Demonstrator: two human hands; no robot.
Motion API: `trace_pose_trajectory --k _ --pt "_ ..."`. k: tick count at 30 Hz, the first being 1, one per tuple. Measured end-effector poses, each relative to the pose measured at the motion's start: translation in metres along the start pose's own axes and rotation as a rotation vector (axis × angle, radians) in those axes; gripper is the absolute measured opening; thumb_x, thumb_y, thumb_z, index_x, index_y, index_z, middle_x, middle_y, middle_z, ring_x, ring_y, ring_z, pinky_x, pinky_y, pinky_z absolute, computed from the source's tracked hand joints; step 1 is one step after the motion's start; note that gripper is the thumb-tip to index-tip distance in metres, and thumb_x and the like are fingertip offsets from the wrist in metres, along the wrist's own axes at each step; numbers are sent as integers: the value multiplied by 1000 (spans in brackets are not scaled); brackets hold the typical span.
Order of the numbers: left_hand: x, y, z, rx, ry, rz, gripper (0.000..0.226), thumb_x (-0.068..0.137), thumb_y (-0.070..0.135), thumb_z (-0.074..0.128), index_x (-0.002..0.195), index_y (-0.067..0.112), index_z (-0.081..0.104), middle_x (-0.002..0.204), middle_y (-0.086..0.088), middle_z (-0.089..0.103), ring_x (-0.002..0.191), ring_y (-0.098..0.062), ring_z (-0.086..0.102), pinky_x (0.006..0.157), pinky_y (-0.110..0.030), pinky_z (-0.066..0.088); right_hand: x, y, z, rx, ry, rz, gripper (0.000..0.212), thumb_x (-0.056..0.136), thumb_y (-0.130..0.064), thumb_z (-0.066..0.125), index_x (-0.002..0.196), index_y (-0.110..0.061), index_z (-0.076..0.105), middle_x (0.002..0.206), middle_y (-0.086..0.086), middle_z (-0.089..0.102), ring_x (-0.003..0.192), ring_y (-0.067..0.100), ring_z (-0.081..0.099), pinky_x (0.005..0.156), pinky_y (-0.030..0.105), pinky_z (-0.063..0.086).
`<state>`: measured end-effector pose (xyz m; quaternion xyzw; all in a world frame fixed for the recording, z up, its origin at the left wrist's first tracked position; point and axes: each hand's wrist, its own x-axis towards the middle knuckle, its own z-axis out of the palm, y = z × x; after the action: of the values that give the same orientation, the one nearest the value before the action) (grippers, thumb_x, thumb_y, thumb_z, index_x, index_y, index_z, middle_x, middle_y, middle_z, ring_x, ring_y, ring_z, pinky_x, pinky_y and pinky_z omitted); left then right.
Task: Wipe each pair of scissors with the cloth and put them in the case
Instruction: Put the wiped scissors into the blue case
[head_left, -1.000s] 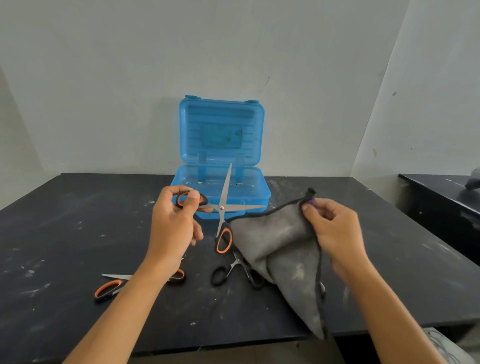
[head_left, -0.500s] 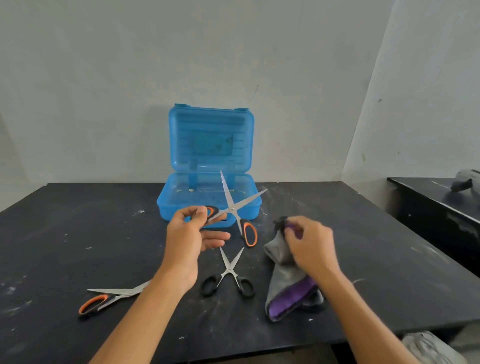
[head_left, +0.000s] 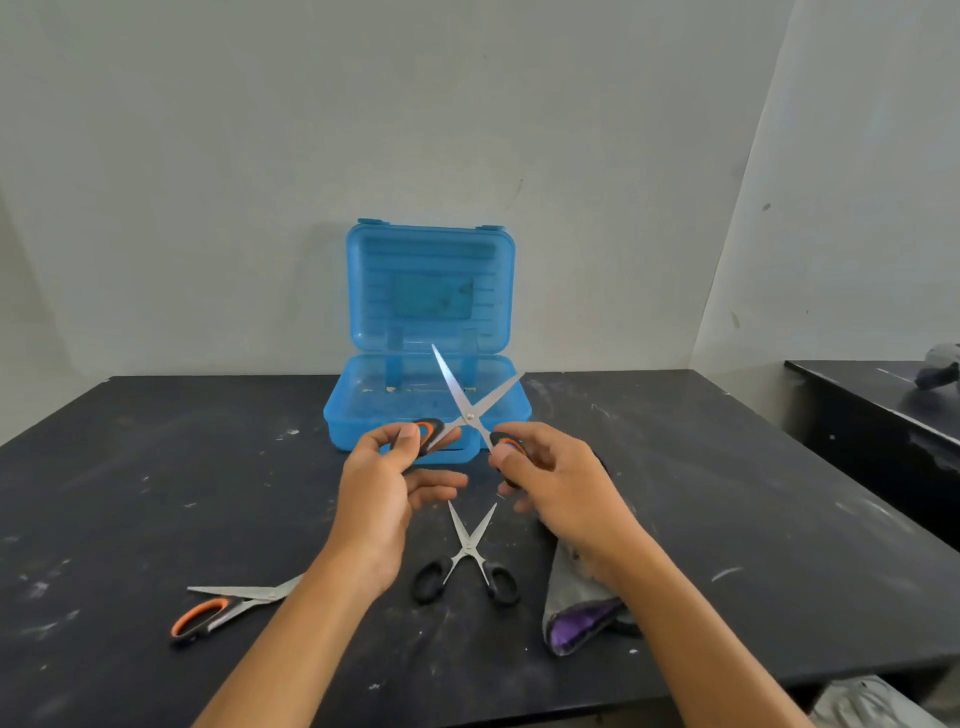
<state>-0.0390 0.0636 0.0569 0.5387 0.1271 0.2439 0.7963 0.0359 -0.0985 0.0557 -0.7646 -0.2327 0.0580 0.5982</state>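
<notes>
Both hands, left hand (head_left: 384, 488) and right hand (head_left: 550, 478), are each pinching one handle of spread-open scissors (head_left: 467, 410) above the open case (head_left: 363, 415), seemingly to close them.

Black table (head_left: 156, 493); blue case (head_left: 363, 415); two scissors (head_left: 467, 561); cloth (head_left: 576, 613).

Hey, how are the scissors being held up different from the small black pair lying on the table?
The held scissors have orange-and-black handles; the small black scissors have all-black ones. The held pair is up in front of the blue case, one handle gripped by the left hand and the other by the right hand, while the black pair lies untouched on the table. The held pair looks bigger. Both have their blades spread open.
</notes>
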Motion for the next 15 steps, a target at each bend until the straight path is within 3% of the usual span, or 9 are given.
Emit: trace_pose_trajectory --k 4,7,9,12,15 --pt "1 7 -8 204 93 63 9 99 17 61 103 9 63 95 -5 78 64 -23 72 56 -27 56 6 -1 5 58 70 -1 21 98 -15 72 107 -33 77 88 -2 79 68 9 73 64 23 58" --pt "6 11 -20 362 192 108 2 89 13 73 89 14 72 83 -2 75 69 -13 65 61 -25 50 10 0 4 48 108 15 22 95 -16 77 103 -36 80 85 -8 79 72 18 79 71 28 65" --pt "8 13 -22 397 186 100 4 84 13 77 85 15 74 79 0 75 71 -11 64 64 -26 48 11 -1 9 79 128 39 20 94 -14 78 109 -27 81 90 -3 79 72 22 80 76 29 66" --pt "7 8 -14 407 107 57 5 81 7 79 81 9 74 70 1 76 59 -5 67 57 -21 52 11 -7 24 266 145 92 11 95 -7 77 105 -12 77 94 11 77 71 22 79 67 25 64" --pt "8 -2 -8 359 117 50 4 85 1 74 82 2 72 66 -1 75 55 -9 67 52 -18 53 12 -10 37 323 177 103 7 97 -6 75 101 -9 70 98 18 77 72 24 80 66 27 65"
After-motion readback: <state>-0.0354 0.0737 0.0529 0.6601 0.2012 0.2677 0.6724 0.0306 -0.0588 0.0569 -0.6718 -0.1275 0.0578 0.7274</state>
